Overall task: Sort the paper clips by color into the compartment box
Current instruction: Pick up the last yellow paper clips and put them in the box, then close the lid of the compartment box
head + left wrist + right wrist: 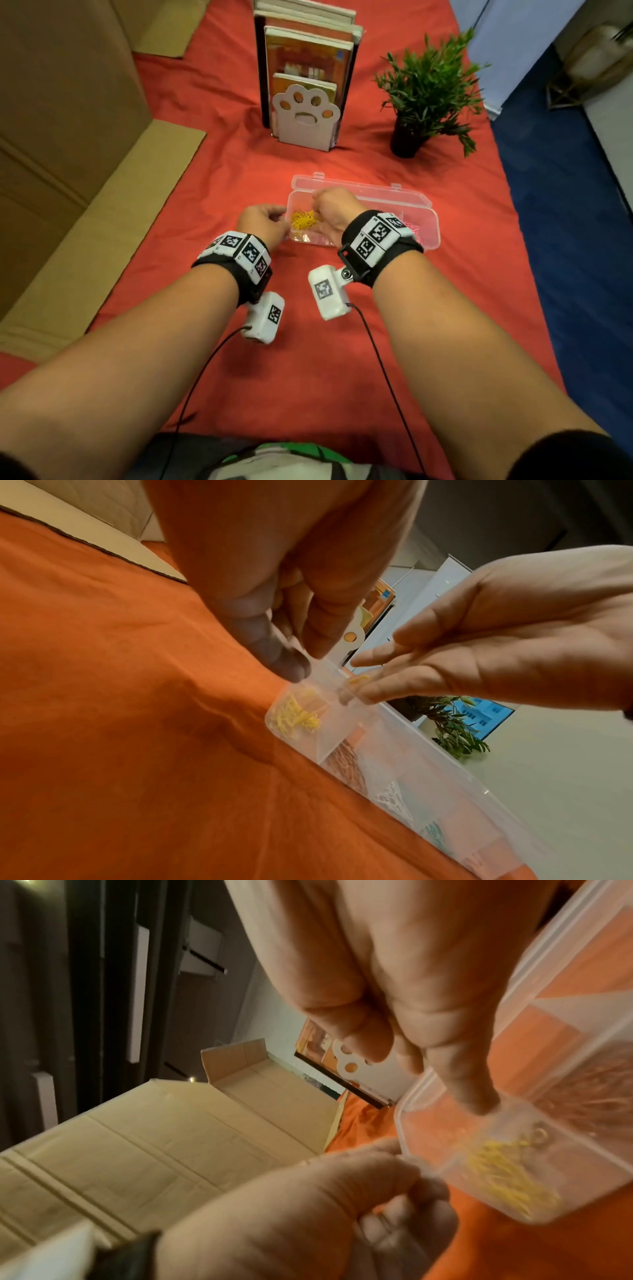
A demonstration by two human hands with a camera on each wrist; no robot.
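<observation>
A clear compartment box (433, 236) lies on the red cloth with its lid folded back. Its leftmost compartment holds a heap of yellow clips (303, 219); pink clips (414, 226) show at the right end. My left hand (306, 664) pinches the box's left end wall between thumb and forefinger. My right hand (363, 674) hovers over the left compartments with its fingers straight and pointing down, and one yellow clip (359, 679) lies at its fingertips. In the right wrist view the right hand's (424, 1074) thumb and fingers are apart above the yellow clips (507, 1175). Brown clips (346, 764) fill the neighbouring compartment.
Behind the box, a row of books stands behind a paw-shaped bookend (305, 116). A potted plant (424, 92) stands at the back right. A large cardboard box (68, 137) borders the left side. Bare red cloth (308, 359) stretches between the box and my body.
</observation>
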